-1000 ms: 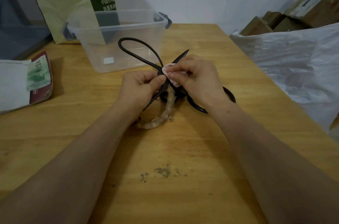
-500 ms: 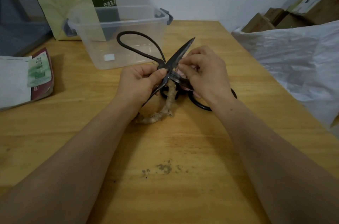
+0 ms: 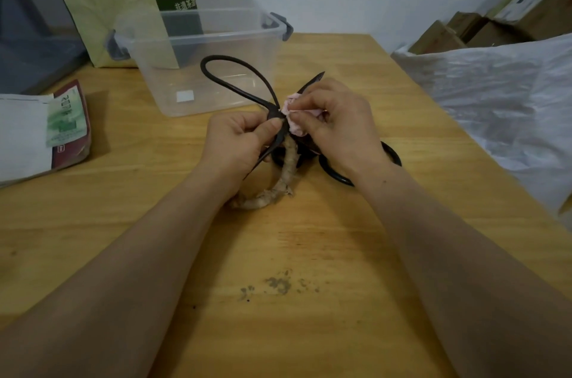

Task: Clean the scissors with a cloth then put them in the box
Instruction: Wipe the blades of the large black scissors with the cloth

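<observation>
At the middle of the desk (image 3: 309, 253), just short of the clear box (image 3: 216, 89), the scissors (image 3: 275, 112) are held off the wood between both hands. The left hand (image 3: 240, 142) pinches them at the pivot, thumb on top. The right hand (image 3: 340, 126) pinches a wad of pink cloth (image 3: 292, 122) against the blade, fingers curled round it.

One blade tip (image 3: 317, 77) points to 1 o'clock, and the bare loop handle (image 3: 230, 58) rises toward 11 o'clock, overlapping the box's near wall in this view. The cord-wrapped handle (image 3: 286, 167) trails down to 6 o'clock and rests on the desk. Dark rings (image 3: 391, 154) under the right wrist may be another pair; I cannot tell.

The box lies at 11 to 12 o'clock from the hands, open at the top, with the left hand nearer. Wiping looks unfinished. The drop would be a short lift forward.
</observation>
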{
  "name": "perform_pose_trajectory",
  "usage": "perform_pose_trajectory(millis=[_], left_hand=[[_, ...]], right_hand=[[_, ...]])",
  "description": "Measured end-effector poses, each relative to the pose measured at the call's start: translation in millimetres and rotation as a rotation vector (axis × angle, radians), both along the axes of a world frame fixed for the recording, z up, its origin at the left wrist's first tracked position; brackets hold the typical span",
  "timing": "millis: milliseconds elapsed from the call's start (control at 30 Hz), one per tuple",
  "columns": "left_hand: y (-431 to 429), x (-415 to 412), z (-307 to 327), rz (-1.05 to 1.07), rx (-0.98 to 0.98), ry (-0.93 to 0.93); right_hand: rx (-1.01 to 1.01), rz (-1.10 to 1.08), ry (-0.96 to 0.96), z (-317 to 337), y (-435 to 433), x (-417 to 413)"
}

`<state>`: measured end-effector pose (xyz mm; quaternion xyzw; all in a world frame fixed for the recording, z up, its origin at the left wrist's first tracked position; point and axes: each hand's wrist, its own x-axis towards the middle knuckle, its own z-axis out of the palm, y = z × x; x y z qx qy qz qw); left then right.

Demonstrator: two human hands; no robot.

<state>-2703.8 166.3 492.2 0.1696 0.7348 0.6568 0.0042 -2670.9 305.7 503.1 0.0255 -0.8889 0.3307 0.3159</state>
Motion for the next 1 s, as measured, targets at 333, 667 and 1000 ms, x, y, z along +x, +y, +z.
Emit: perform_pose_trajectory(millis=[333,667,1000], left_hand=[[1,1,1,0.034,0.007,-0.047],[4,3,1,-0.036,-0.017,0.006],[7,6,0,-0.028,0.031,-0.049]], right_hand=[[-0.216,-0.069,-0.035,1,-8,12],[-0.14,-0.136,-0.034,-2,-3,-1],[-0.231,-0.372,-0.017,3,25,-6]])
